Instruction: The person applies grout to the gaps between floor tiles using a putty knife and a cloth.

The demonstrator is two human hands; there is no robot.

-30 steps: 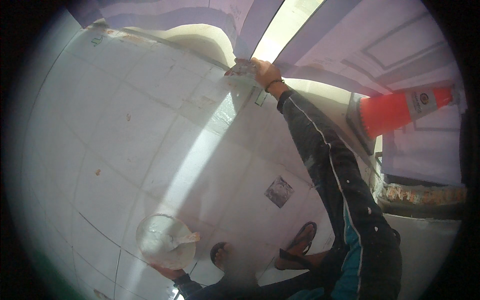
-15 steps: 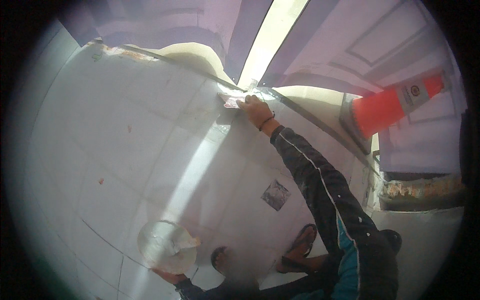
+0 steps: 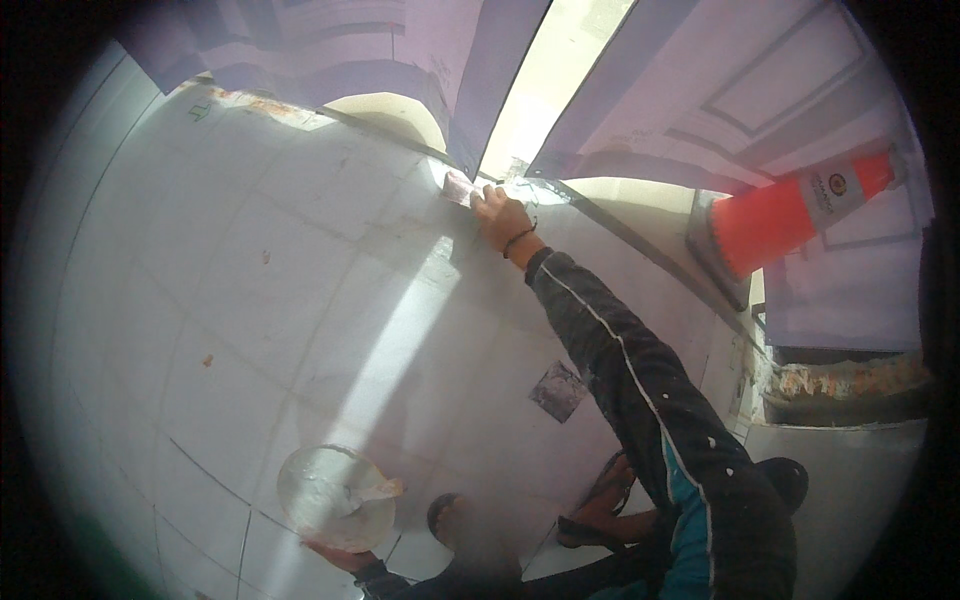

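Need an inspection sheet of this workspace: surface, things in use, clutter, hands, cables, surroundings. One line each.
Surface: white tiled floor, crossed by a bright strip of light; one dark square patch.
Things in use: flat pinkish-grey piece; round shallow tub with white paste inside.
Clutter: two small brownish spots on the tiles, crumbs or stains unclear.
Hands: right hand grips the flat piece; left hand at the tub's near rim, grip unclear.
Cables: nothing seen.
Surroundings: purple panels, orange traffic cone, ragged broken edge at right.
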